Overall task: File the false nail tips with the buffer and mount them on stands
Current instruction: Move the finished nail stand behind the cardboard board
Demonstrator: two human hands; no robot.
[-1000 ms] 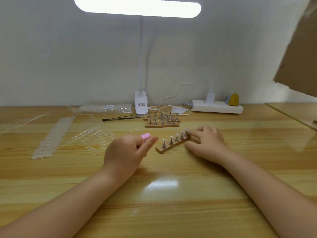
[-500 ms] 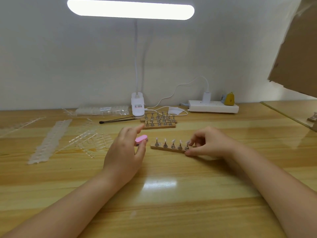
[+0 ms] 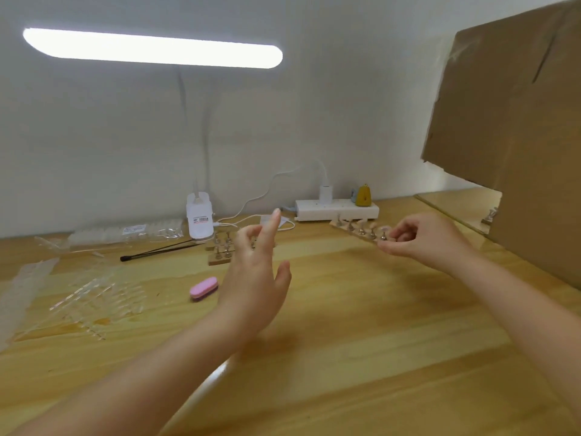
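A: Obs. 1, right hand [image 3: 421, 239]: fingers curled, pinching the near end of the wooden stand strip [image 3: 355, 229]. Strip is lifted off the table [image 3: 345, 325], tilted, its far end in front of the white power strip [image 3: 338, 210]. A row of small metal stands is upright on it; whether any of them carries a nail tip cannot be told, too blurred

B: Left hand [image 3: 254, 278]?

A: Raised above the table, fingers spread and mostly straight, gripping nothing. Index finger points up and away; one finger bends slightly inward

B: Buffer?

A: Pink buffer [image 3: 203, 288] lies flat on the table, just left of the left wrist, not touched by either hand

B: Nail tips?

A: Clear nail tip strips [image 3: 94, 297] lie scattered on the left part of the table, well apart from both hands. A clear bag of tips [image 3: 125, 231] lies by the wall

B: Other stands?

A: Second wooden block of stands [image 3: 221, 251] sits on the table behind the left hand, partly hidden by it. Beside it a black brush [image 3: 157, 250] lies flat, near the white lamp base [image 3: 198, 220]. Lamp bar [image 3: 151, 48] is lit. Cardboard sheet [image 3: 509, 121] stands at the right
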